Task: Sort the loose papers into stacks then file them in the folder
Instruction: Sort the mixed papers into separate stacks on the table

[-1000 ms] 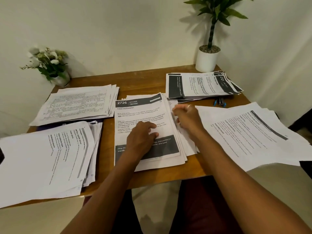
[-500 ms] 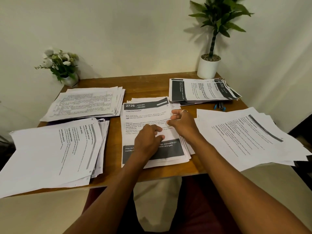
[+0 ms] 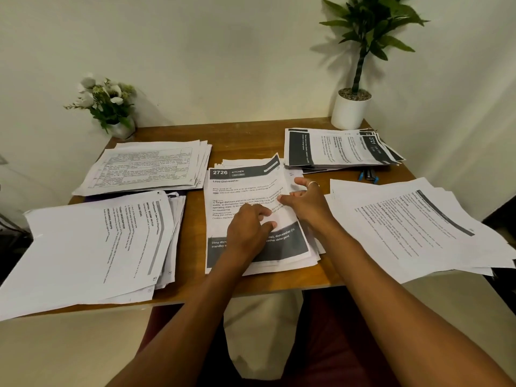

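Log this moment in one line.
left hand: rests on top sheet | right hand: pinches its right edge, raised | centre stack: under both

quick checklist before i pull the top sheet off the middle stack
1. Right hand grips the 2726 sheet edge: ok, the edge is lifted.
2. Left hand off that sheet: not ok, it rests on it.
3. Only one sheet lifted: cannot tell.
4. Matching stack found: ok, far right stack shows the same dark header.
5. Near right stack secure: not ok, it overhangs the table edge.
6. Folder located: cannot tell.
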Action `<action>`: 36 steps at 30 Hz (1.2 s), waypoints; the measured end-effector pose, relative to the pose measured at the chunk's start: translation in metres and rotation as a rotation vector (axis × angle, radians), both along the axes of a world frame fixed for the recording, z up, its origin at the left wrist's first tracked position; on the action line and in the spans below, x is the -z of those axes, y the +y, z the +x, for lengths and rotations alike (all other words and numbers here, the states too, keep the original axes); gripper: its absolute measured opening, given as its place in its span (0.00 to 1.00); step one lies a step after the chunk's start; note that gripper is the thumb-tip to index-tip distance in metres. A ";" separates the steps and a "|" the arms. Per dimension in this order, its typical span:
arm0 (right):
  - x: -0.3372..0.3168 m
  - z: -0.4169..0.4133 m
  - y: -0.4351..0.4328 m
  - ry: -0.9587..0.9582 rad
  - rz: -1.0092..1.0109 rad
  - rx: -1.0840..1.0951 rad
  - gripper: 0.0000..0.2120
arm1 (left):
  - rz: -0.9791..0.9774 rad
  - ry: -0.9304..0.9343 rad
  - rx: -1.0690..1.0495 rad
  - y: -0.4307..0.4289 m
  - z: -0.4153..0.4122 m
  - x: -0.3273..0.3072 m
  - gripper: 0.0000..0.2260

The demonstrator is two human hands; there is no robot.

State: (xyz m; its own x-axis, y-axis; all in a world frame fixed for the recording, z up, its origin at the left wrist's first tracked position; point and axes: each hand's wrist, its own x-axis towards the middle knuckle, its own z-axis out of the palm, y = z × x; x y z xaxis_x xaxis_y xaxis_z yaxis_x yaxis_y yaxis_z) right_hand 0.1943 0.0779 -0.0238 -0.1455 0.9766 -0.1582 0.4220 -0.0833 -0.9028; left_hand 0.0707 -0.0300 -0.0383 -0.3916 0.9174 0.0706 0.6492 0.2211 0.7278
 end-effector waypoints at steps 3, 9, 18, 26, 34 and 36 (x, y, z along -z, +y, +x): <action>-0.003 0.003 0.000 -0.036 -0.071 -0.106 0.23 | 0.026 -0.158 0.007 0.002 -0.004 -0.007 0.12; -0.011 0.025 0.004 0.195 -0.134 -0.127 0.04 | 0.218 -0.152 -0.211 -0.012 -0.032 -0.022 0.13; -0.018 0.056 0.007 0.616 -0.254 0.055 0.12 | 0.102 -0.429 -0.068 -0.008 -0.037 -0.027 0.16; -0.028 0.089 0.029 0.435 -0.189 0.031 0.08 | 0.124 -0.438 -0.031 0.009 -0.034 -0.033 0.06; -0.026 0.107 0.056 0.502 -0.132 0.385 0.06 | -0.051 -0.014 0.032 0.015 -0.023 -0.009 0.14; -0.023 0.106 0.058 0.522 -0.129 0.422 0.08 | -0.102 0.061 0.065 0.019 -0.020 -0.009 0.18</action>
